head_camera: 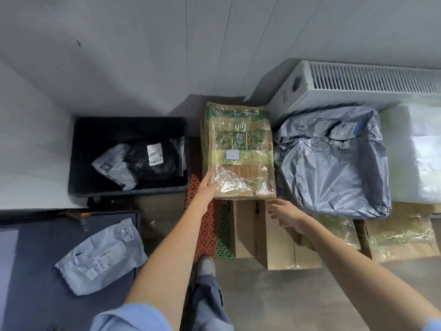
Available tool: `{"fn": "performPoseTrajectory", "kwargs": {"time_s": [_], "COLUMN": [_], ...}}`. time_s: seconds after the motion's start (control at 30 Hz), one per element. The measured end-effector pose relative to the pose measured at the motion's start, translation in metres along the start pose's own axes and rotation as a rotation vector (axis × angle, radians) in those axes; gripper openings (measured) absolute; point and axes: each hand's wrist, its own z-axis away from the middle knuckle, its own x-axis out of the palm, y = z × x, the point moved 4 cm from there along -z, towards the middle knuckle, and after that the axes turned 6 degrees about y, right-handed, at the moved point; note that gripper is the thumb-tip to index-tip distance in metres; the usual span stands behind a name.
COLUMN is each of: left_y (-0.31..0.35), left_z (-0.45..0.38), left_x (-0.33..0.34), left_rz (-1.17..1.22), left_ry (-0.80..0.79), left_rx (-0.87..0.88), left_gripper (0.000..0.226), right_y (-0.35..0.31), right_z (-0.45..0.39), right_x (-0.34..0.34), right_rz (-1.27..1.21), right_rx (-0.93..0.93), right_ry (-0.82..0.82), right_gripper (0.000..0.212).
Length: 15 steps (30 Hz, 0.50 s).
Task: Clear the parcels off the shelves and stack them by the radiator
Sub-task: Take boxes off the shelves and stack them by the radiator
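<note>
We look down on a grey concrete floor (274, 304) that runs up to a pale panelled wall (143, 56). Against that wall on the right sits a white radiator (358, 89), low and long, its grille facing up.

Below the radiator the parcels crowd together. Largest is a grey plastic-wrapped parcel (334, 163), crumpled, lying on top of cardboard boxes (401, 237) bound in clear film. To its right, at the frame's edge, a white wrapped bundle (417, 151) touches it. To its left a tall brown carton printed with green leaves (241, 151), taped over in clear film, sits on top of plain brown boxes (274, 237); its far end reaches nearly to the wall beside the radiator's end.

Left of the carton a black crate (78, 163) holds a black bag (152, 158) and a small grey mailer (114, 168). Nearer us on the left, a dark shelf surface (35, 259) carries one pale grey mailer (102, 256).

Between crate and carton a narrow strip shows an orange perforated mat (205, 225) and a green one (224, 235). The widest bare floor lies along the lower middle and right, where our shoe (205, 266) stands.

Our left hand (207, 187) lies with fingers straight against the carton's near left corner, pressing rather than gripping. Our right hand (284, 211) hovers just off the near right corner, fingers loosely spread, holding nothing.
</note>
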Motion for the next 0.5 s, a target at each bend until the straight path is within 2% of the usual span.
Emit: {"fn": "performPoseTrajectory", "kwargs": {"time_s": [0.17,0.3,0.5], "left_y": [-0.006,-0.035,-0.080], "left_z": [0.053,0.107,0.195], "left_x": [-0.021,-0.037,-0.040], "left_rz": [-0.075,-0.065,-0.126], "left_ry": [0.072,0.068,0.130], "left_rx": [-0.056,-0.141,-0.177], "left_gripper": [0.057,0.053,0.044], "right_y": [-0.013,-0.028,-0.023], "right_z": [0.026,0.064,0.139], "right_x": [0.009,0.022,0.035], "right_rz": [0.281,0.515,0.545], "right_rx": [-0.141,-0.275,-0.487], "right_ry": [0.040,0.004,-0.095], "right_gripper": [0.041,0.040,0.041]}}
